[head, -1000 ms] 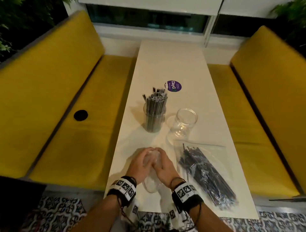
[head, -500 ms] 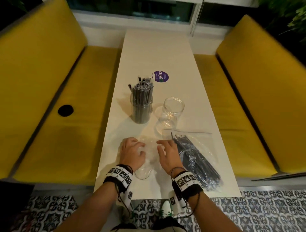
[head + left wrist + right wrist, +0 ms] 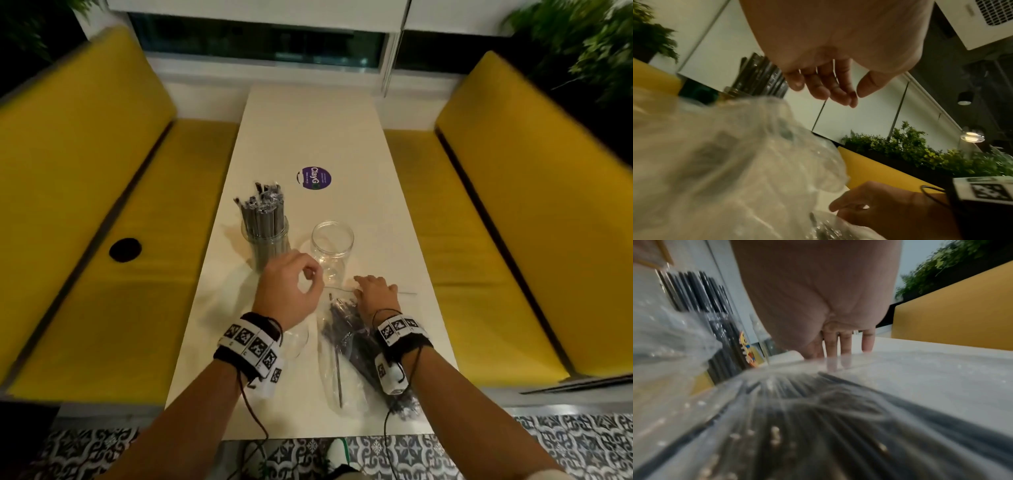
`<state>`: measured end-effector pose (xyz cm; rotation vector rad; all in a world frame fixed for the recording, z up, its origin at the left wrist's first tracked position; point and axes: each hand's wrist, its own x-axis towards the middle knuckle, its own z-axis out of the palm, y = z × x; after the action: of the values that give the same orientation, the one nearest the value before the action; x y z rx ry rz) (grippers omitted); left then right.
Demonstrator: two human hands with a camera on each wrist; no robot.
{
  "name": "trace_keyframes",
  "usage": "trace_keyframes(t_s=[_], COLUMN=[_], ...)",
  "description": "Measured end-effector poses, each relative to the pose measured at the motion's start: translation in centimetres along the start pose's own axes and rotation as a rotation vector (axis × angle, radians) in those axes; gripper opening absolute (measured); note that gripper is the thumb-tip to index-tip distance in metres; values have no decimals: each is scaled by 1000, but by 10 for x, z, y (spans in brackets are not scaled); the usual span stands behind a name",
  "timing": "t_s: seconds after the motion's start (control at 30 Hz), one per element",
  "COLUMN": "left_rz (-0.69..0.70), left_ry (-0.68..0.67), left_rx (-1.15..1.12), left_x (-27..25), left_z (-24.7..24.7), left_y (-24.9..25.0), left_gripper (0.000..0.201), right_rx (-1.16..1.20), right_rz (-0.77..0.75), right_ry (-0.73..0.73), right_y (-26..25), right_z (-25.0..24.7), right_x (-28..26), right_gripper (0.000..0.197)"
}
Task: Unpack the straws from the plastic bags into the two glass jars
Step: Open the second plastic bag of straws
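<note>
The full plastic bag (image 3: pixel 346 356) of dark straws (image 3: pixel 352 342) lies flat on the white tabletop (image 3: pixel 308 130) at about 5 o'clock from the table's centre, its open mouth toward the jars. The right hand (image 3: pixel 376 296) rests on the mouth end of this bag, fingers (image 3: pixel 845 344) straight and spread, pressing the plastic flat without curling round it. At 12 o'clock from that hand, just beside it, stands the empty glass jar (image 3: pixel 332 248), upright. At 9 o'clock from the empty jar, near but apart from it, stands the filled glass jar (image 3: pixel 265 245), packed with upright wrapped straws (image 3: pixel 262 214).

The left hand (image 3: pixel 291 291) hovers above the tabletop between the two jars' near sides. Its fingers (image 3: pixel 836 87) hang loosely curled, thumb close to the forefinger; nothing is seen held between them. Below the left wrist, at 6 o'clock from the hand, lies a crumpled empty plastic bag (image 3: pixel 735 162), partly hidden in the head view.

At 12 o'clock from the jars a round purple sticker (image 3: pixel 314 178) lies on the tabletop. Yellow cushioned benches (image 3: pixel 102 205) flank the tabletop at 9 and 3 o'clock, and patterned floor tiles (image 3: pixel 85 452) show at 6 o'clock.
</note>
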<state>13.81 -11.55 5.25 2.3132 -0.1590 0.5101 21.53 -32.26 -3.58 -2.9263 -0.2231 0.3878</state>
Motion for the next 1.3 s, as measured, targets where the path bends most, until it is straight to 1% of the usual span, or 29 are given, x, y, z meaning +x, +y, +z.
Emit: trace_keyframes(t_s=[0.07, 0.17, 0.2, 0.27, 0.33, 0.43, 0.5, 0.57, 0.63, 0.7, 0.77, 0.8, 0.83, 0.93, 0.97, 1.03, 1.13, 1.23, 1.3], left_rz=[-59, -228, -262, -282, -288, -317, -307, -306, -347, -429, -527, -568, -598, -686, -720, -773, -764, -682, -628], left_ry=[-99, -217, -253, -302, -336, -364, -355, -342, -337, -355, -369, -358, -337, -299, -297, -294, -282, -295, -315], left_rx=[-39, -21, -10, 22, 55, 73, 74, 50, 9, -59, -160, -220, -284, -499, -585, -725, -824, -809, -810], left_x=[-1, -3, -2, -1, 1, 4, 6, 9, 12, 18, 25, 28, 31, 36, 37, 38, 39, 35, 32], left_z=[15, 39, 45, 53, 58, 63, 65, 68, 72, 76, 79, 80, 81, 82, 81, 77, 68, 61, 57], left_y=[13, 17, 17, 20, 25, 31, 35, 40, 46, 56, 67, 73, 77, 89, 93, 99, 104, 101, 97], left_gripper=[5, 7, 8, 11, 13, 14, 14, 14, 18, 34, 49, 52, 49, 22, 19, 21, 25, 23, 23], right_rx=[-86, -152, -146, -112, -132, -201, -178, -53, 164, 368, 471, 515, 555, 664, 680, 703, 807, 975, 1002], right_rz=[-9, -13, -23, -52, -66, -64, -56, -31, 11, 38, 19, 10, 4, 8, 10, 9, 61, 136, 158], right_ry=[-24, 13, 29, 15, -67, -93, -74, -11, 75, 143, 202, 234, 265, 295, 305, 345, 363, 287, 247], right_y=[2, 8, 12, 18, 21, 23, 26, 31, 38, 44, 47, 47, 47, 43, 40, 33, 22, 16, 15], right_z=[3, 5, 6, 7, 8, 5, -6, -24, -49, -75, -97, -108, -116, -126, -125, -120, -113, -107, -104], right_x=[4, 6, 7, 8, 7, 5, 1, -5, -14, -26, -42, -51, -60, -81, -87, -96, -106, -110, -109], right_gripper=[37, 27, 26, 34, 40, 31, 27, 24, 19, 11, 6, 3, 3, 18, 19, 15, 9, 19, 26])
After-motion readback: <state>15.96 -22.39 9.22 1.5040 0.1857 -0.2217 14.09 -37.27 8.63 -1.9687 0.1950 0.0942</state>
